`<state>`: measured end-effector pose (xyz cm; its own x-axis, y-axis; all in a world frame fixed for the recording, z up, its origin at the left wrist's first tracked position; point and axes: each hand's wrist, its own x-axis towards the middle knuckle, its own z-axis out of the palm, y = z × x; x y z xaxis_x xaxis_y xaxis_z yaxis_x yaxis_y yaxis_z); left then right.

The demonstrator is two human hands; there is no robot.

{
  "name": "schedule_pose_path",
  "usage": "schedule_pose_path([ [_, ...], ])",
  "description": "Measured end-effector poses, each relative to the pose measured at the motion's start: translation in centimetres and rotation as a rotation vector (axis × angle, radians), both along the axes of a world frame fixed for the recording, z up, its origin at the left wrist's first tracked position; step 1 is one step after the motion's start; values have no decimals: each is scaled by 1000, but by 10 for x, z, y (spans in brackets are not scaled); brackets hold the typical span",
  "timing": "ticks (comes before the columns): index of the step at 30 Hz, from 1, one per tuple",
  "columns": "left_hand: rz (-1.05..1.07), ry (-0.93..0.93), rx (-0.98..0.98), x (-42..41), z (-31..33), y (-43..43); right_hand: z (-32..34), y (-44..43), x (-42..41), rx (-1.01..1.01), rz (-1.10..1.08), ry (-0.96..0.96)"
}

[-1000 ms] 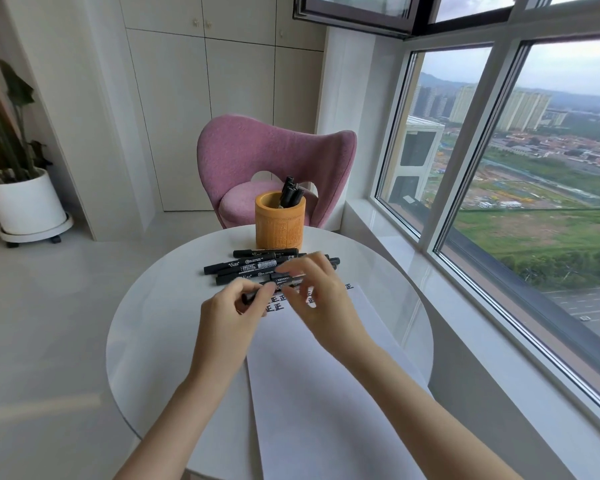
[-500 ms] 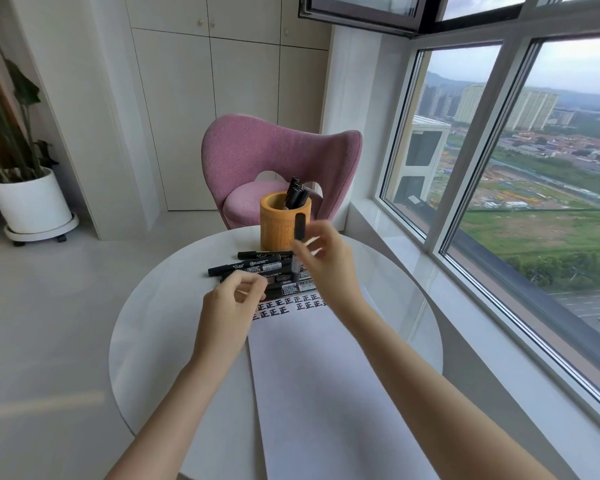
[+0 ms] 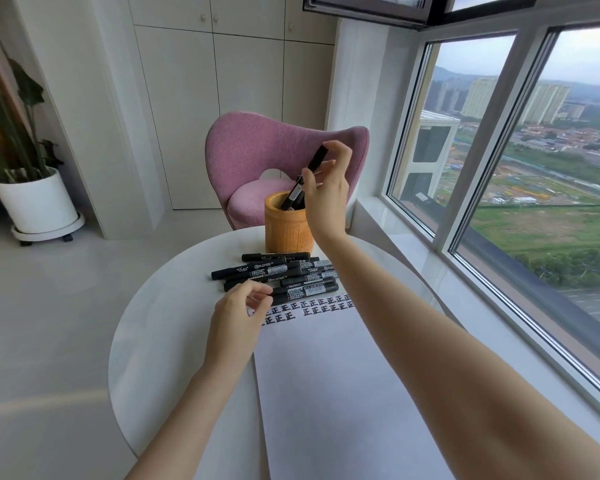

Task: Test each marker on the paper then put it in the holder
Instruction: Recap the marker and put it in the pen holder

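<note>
Left hand (image 3: 238,315): fingers curled, tips at the nearest of the loose black felt markers (image 3: 278,271) heaped just beyond it on the round white table (image 3: 153,341); whether it grips one cannot be told. White paper sheet (image 3: 326,393), bearing rows of black test characters (image 3: 312,308), lies just right of this hand. Right hand (image 3: 326,188): pinches a tilted black marker (image 3: 317,160), its lower end inside the orange cylindrical wooden holder (image 3: 288,233) directly below.
</note>
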<state>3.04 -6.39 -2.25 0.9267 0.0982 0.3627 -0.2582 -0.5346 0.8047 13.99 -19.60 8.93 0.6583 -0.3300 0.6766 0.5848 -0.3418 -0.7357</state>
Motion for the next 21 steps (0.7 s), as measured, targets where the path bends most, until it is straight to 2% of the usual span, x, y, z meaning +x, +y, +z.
schedule_pose_path([
  [6,15,-11,-40,1,-3,0,-14,6,7,-117,25,135],
  [11,22,-31,-29,1,-6,1,-21,4,12,-269,-60,164],
  [14,24,-54,0,2,-7,0,-20,-1,12,-333,-116,245],
  [18,8,-78,58,3,-6,-3,-26,-4,14,-545,-147,405],
  [21,14,-80,119,4,-7,-2,-33,-5,12,-544,-86,430],
])
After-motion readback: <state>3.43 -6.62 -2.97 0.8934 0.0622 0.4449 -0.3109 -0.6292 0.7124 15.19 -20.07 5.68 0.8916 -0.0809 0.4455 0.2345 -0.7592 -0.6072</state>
